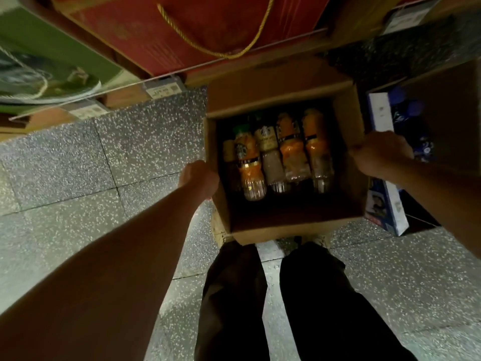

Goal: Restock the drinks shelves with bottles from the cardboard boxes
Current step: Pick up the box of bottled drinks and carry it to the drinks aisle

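In the middle right of the frame, an open cardboard box (294,230) holds bottles (281,155) lying side by side. The right hand (380,155) curls its fingers over the box's right rim. The left hand (199,178) lies against the left wall with its fingers hidden, so its grip cannot be told. Below is speckled floor (78,165).

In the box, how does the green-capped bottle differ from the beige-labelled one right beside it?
The green-capped bottle wears an orange label; the beige-labelled bottle is cream and pale grey. The green-capped bottle's base lies nearer the person than the beige-labelled bottle's. Its cap shows bright green; the other's is too dark to tell. Both lie on their sides in the cardboard box, caps away from the person.
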A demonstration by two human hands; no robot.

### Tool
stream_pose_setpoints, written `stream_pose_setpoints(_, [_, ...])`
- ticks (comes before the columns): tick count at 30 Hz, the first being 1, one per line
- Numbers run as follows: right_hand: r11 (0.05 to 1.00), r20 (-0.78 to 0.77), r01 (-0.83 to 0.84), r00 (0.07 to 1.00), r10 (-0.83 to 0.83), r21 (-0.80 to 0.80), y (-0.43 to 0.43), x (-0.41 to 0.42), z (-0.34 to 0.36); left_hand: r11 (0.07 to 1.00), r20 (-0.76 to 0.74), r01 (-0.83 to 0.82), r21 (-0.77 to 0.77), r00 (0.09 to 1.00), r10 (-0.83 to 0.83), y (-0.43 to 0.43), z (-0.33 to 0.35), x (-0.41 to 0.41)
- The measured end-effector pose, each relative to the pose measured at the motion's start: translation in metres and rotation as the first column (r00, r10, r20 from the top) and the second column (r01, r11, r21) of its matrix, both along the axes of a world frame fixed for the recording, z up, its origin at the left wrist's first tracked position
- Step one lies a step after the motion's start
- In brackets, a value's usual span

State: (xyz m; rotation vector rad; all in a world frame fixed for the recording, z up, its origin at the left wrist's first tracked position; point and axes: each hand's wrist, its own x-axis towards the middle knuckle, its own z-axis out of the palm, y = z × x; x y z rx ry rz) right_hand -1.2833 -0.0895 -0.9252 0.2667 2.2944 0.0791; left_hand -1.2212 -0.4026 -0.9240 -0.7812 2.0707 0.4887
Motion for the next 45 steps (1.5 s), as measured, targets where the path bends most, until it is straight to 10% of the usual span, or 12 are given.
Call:
stream_pose_setpoints(15, [0.960,-0.001,0.269,0.963,-0.270,0.081,-0.008,0.134,0.159,0.816,0.107,0.574,-0.068,0.817,-0.566,0.000,0.143,-0.007])
stream_pose_setpoints(25, [0.693,-0.076,0.721,0.690,-0.719,-0.011,0.034,0.280,0.204,0.591,0.028,0.805,-0.046,0.592,-0.805,0.102,0.189,0.009])
stream_pose_setpoints(45, [0.256,-0.084,0.965,0.251,-0.964,-0.055,0.176,0.696,0.228,0.009,0.068,0.996,-0.093,0.015,-0.998,0.388,0.224,0.331])
